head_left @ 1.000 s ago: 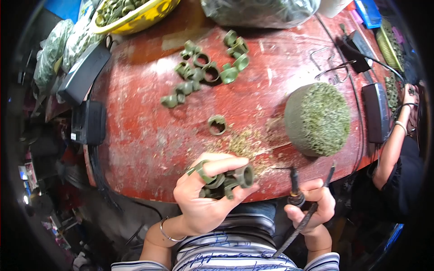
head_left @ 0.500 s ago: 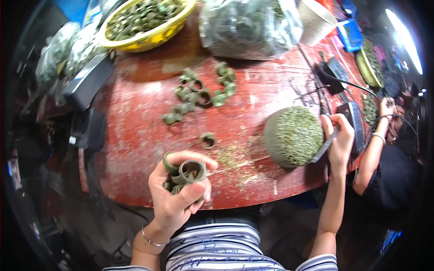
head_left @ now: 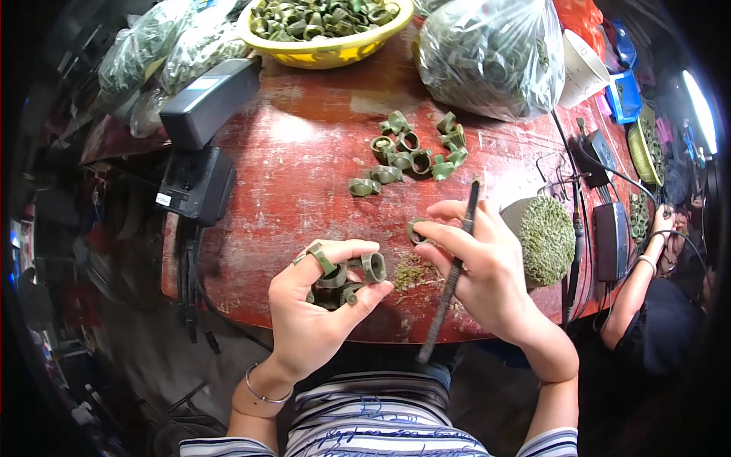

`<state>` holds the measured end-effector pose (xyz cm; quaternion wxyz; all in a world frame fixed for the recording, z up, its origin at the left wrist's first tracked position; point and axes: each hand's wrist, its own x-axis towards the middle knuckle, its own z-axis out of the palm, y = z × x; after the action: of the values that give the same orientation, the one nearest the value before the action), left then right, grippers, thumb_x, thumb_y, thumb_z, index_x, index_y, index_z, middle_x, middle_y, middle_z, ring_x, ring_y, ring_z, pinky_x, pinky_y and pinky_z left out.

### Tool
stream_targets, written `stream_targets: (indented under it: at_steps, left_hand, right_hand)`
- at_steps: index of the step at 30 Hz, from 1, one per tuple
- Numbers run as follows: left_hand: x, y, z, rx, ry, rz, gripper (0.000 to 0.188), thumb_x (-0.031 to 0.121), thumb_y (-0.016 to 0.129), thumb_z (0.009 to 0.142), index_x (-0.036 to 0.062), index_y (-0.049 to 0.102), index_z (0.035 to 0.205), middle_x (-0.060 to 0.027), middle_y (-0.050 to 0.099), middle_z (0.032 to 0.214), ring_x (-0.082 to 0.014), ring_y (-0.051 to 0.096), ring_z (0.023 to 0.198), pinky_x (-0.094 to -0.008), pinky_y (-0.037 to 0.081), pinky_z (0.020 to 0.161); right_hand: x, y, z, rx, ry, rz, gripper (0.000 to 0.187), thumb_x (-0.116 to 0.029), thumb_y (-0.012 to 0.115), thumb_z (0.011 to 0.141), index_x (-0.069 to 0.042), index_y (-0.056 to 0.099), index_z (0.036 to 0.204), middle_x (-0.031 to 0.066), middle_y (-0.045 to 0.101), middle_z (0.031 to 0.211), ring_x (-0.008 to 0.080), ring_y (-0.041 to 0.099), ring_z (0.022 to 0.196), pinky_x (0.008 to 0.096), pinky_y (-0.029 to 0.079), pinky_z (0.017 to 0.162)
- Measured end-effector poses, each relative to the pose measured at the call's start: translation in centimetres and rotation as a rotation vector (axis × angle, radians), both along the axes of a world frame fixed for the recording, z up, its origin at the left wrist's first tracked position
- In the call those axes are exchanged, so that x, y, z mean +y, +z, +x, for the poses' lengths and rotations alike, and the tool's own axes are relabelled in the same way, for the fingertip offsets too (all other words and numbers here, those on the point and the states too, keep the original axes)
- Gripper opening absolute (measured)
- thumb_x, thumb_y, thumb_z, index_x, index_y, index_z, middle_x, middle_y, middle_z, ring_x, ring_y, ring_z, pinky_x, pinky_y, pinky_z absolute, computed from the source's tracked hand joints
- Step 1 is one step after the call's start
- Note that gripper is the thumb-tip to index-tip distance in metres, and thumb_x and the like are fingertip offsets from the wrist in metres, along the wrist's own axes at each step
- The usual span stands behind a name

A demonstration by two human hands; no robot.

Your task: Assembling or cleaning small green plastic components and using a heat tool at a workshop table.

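Observation:
My left hand point(head_left: 312, 305) is closed around several green rings point(head_left: 333, 278), and one more green band point(head_left: 320, 258) sits on its index finger. One ring point(head_left: 373, 267) stands out between its thumb and fingertips. My right hand point(head_left: 487, 266) is above the red table, with a dark, slim file point(head_left: 449, 293) held slantwise across its fingers. Its fingertips also pinch a small green ring point(head_left: 415, 231) at the tabletop. To the right of that hand stands a round, grey-sided block with a rough green face point(head_left: 547, 241). Farther off, several green rings point(head_left: 400, 160) lie in a loose cluster.
A yellow basket point(head_left: 327, 55) heaped with green pieces and a clear plastic bag point(head_left: 491, 61) stand at the back, beside a white cup point(head_left: 582, 70). Black boxes point(head_left: 196, 183) with cables line the left edge. At right, another person's arm point(head_left: 636, 274) works near cables and adapters.
My right hand has left the round block and moved left, still holding the file, and now pinches the lone ring. The left hand keeps its rings. The whole view has shifted.

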<state>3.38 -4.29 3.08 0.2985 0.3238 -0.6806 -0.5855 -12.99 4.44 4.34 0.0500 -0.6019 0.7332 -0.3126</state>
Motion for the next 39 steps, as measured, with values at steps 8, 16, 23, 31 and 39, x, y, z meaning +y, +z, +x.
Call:
stream_targets:
  at_steps: [8, 16, 23, 31, 39]
  left_hand:
    - [-3.8, 6.8, 2.2, -0.185, -0.068, -0.46, 0.03, 0.0, 0.074, 0.062, 0.0024, 0.063, 0.09, -0.0061, 0.059, 0.078, -0.0125, 0.057, 0.065, -0.0243, 0.046, 0.06]
    - [-17.7, 6.9, -8.2, -0.27, 0.121, -0.823, 0.033, 0.025, 0.075, 0.063, 0.0043, 0.064, 0.086, -0.0128, 0.063, 0.074, -0.0186, 0.061, 0.069, -0.0315, 0.046, 0.065]
    - [-26.4, 3.0, -13.8, -0.278, 0.212, -0.825, 0.037, 0.027, 0.077, 0.055, 0.0059, 0.066, 0.083, -0.0109, 0.062, 0.091, -0.0225, 0.058, 0.087, -0.0313, 0.045, 0.078]
    - [-26.1, 4.6, -12.8, -0.403, 0.149, -0.881, 0.05, 0.032, 0.079, 0.053, 0.0055, 0.067, 0.093, -0.0144, 0.06, 0.102, -0.0226, 0.058, 0.093, -0.031, 0.044, 0.083]
    - [-24.4, 7.5, -8.9, -0.28, 0.068, -0.632, 0.033, 0.018, 0.074, 0.063, 0.0052, 0.066, 0.092, -0.0087, 0.066, 0.08, -0.0157, 0.06, 0.069, -0.0263, 0.047, 0.065]
  right_hand:
    - [0.4, -0.7, 0.3, -0.262, -0.102, -0.091, 0.013, 0.0, 0.066, 0.07, -0.002, 0.062, 0.082, 0.0106, 0.06, 0.077, 0.0255, 0.058, 0.07, 0.0315, 0.046, 0.064]
    - [1.8, 0.4, 1.3, -0.74, -0.076, -0.146, 0.007, 0.005, 0.06, 0.076, 0.004, 0.063, 0.082, 0.0055, 0.056, 0.072, 0.0083, 0.053, 0.052, 0.0193, 0.042, 0.045]
    - [3.6, -0.1, 0.5, -0.79, -0.139, -0.141, 0.008, 0.006, 0.059, 0.077, 0.006, 0.064, 0.083, 0.0076, 0.057, 0.074, 0.0107, 0.056, 0.054, 0.0198, 0.044, 0.045]
    - [3.6, -0.8, 0.2, -0.895, -0.166, -0.136, 0.007, 0.006, 0.059, 0.077, 0.007, 0.063, 0.083, 0.0089, 0.056, 0.075, 0.0111, 0.056, 0.053, 0.021, 0.047, 0.046]
    - [3.9, 1.0, 0.7, -1.1, -0.19, -0.208, 0.01, 0.003, 0.058, 0.08, 0.007, 0.06, 0.088, 0.0088, 0.06, 0.076, 0.0125, 0.06, 0.061, 0.023, 0.051, 0.051]
